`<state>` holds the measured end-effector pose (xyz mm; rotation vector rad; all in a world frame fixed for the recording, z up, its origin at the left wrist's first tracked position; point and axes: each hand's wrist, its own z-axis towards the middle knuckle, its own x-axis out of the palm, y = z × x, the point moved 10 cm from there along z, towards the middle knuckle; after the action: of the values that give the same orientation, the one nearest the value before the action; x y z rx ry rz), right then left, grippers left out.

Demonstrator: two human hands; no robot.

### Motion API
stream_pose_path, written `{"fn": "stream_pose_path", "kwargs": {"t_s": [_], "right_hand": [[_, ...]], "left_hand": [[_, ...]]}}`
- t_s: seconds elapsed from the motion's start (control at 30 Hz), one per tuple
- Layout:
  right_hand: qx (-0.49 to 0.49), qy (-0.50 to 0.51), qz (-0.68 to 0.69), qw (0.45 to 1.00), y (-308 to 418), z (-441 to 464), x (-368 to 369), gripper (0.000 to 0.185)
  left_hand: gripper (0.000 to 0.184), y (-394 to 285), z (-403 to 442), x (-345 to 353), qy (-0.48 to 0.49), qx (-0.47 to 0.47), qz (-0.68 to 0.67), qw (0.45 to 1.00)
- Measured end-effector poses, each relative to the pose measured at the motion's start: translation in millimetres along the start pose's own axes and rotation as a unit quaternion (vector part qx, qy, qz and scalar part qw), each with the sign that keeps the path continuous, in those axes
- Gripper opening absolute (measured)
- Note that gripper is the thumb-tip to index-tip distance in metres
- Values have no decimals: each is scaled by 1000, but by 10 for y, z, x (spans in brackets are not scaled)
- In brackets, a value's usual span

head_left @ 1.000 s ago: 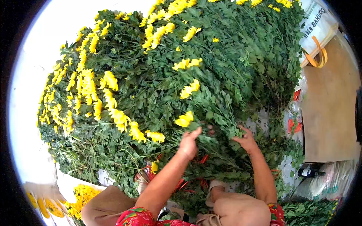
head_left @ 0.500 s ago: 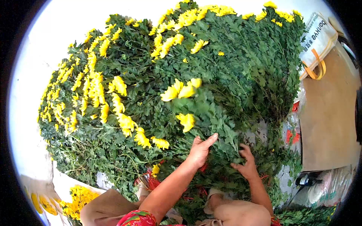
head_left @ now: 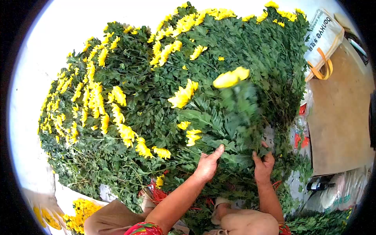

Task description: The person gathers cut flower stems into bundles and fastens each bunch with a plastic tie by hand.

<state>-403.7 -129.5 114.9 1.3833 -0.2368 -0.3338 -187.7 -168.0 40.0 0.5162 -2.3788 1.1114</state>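
My left hand [head_left: 207, 164] is wrapped round the stems of a leafy bunch of yellow chrysanthemums [head_left: 183, 94], its thumb on top and its fingers partly hidden beneath leaves. To its right, my right hand [head_left: 264, 167] grips the lower stems of other chrysanthemums [head_left: 232, 77]. Their yellow heads and leaves are smeared by motion and stand above the hands, tilted slightly left. Around both hands lies a broad heap of cut chrysanthemums [head_left: 129, 86], with rows of yellow heads mostly towards the left and top.
Red ties [head_left: 156, 192] lie near my feet. A brown board [head_left: 340, 113] is at the right, below a white bag [head_left: 323, 33] with orange handles. A dark bottle [head_left: 318, 185] lies beside clear plastic wrap [head_left: 340, 196]. More yellow flowers [head_left: 83, 211] sit at lower left.
The right hand has closed on chrysanthemum stems and moved slightly right and up. Blurred yellow heads have swung right and upward. The left hand stays nearly in place with its bunch.
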Motion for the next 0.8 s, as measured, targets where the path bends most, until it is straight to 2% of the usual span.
{"fn": "stream_pose_path", "kwargs": {"t_s": [0.03,0.07,0.1,0.17,0.23,0.3,0.43,0.47,0.5,0.53,0.6,0.63,0.73,0.77,0.8], "right_hand": [[-22,-10,-25,999,36,38,-64,46],[-32,23,-34,999,86,65,-36,45],[-32,23,-35,999,97,54,-1,45],[-66,28,-124,990,186,13,141,39],[-54,41,-118,991,193,39,187,38],[-31,69,-99,992,170,76,265,37],[-20,111,-149,982,116,41,295,36],[-16,63,-146,987,113,43,181,36],[-12,16,-143,989,115,47,60,35],[-12,17,-144,989,118,68,3,35],[-30,-68,-120,990,190,133,-272,31],[-31,-68,-119,990,200,165,-259,31],[-64,23,-140,988,271,190,84,29],[-64,22,-141,988,303,150,173,29],[-43,84,-167,982,293,102,362,30]], "left_hand": [[75,11,-9,67,36,-15,-5,999],[71,-59,-44,90,25,26,25,999],[71,-30,-25,86,26,25,24,999],[72,78,94,61,60,47,79,994],[69,129,160,53,80,63,136,985],[53,227,148,25,46,-12,105,993],[45,108,38,57,23,-21,130,991],[47,74,40,102,57,-6,388,920],[48,29,2,136,72,0,507,859],[49,-37,-51,187,86,10,617,782],[45,-128,-194,327,120,39,673,729],[44,-130,-215,363,131,50,690,710],[43,27,-97,266,103,49,709,696],[44,22,-104,294,113,50,602,789],[45,1,-122,317,116,50,542,831]]}}
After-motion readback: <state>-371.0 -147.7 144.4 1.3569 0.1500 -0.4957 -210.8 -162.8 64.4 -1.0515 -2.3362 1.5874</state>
